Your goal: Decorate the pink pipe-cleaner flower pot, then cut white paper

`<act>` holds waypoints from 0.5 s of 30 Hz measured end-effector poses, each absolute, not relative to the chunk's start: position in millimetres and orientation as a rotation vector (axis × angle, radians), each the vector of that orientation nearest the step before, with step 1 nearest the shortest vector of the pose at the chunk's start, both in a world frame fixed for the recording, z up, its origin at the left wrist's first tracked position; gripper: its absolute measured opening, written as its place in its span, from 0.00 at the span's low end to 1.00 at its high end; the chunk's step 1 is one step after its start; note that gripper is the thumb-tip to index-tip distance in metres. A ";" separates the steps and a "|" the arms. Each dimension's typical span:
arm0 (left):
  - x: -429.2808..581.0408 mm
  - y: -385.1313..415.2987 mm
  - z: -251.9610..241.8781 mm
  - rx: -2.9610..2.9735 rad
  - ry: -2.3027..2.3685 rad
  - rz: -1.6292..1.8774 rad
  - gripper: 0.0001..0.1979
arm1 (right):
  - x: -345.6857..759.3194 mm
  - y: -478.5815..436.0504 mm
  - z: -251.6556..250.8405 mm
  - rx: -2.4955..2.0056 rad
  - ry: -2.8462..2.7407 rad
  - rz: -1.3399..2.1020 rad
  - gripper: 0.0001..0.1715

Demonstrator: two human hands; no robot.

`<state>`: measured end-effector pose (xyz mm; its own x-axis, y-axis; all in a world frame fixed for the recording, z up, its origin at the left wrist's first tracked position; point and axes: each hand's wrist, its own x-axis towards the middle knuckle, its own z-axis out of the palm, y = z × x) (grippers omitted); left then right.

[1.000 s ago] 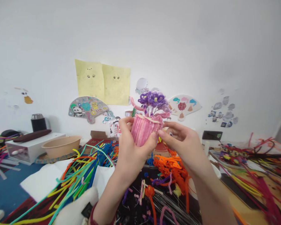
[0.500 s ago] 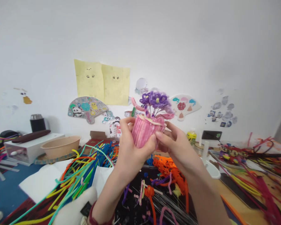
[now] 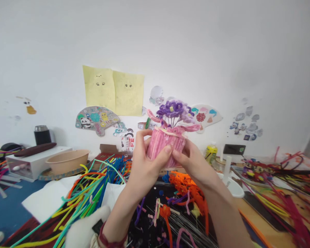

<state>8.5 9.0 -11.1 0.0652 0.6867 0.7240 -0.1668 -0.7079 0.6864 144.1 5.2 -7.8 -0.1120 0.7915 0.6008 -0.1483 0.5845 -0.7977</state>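
Note:
Between my two hands, raised above the table, is a pink flowerpot made of pipe cleaners, roughly upright. Purple and lilac pipe-cleaner flowers rise from it on thin stems. A pink strip sticks out on each side near the pale rim. My left hand is closed round the pot's left side, its thumb pressed on the front. My right hand grips the right side, with the thumb close to the left one. The fingers behind the pot are mostly hidden.
Bundles of coloured pipe cleaners cover the left of the table, near a beige bowl. Orange pipe-cleaner pieces and thin wires lie below my hands. A white dish and a dark phone-like slab are at right.
The flowerpot has turned and straightened, so its front and both side strips show more. My right hand has moved from the rim down onto the pot's side.

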 end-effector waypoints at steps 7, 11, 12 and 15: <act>1.0 16.5 -12.7 2.131 0.836 1.931 0.13 | 138.3 2.2 -6.6 -0.741 -1.390 0.604 0.18; -11.6 14.5 -9.6 2.580 1.013 2.118 0.10 | 142.1 -3.5 -4.6 -0.941 -1.367 0.402 0.18; -14.4 12.7 -8.4 2.672 1.022 2.196 0.08 | 142.7 -5.1 -3.8 -0.990 -1.376 0.341 0.19; -19.6 6.8 -4.8 2.978 0.903 2.282 0.03 | 142.2 -10.4 -0.5 -1.122 -1.379 0.132 0.21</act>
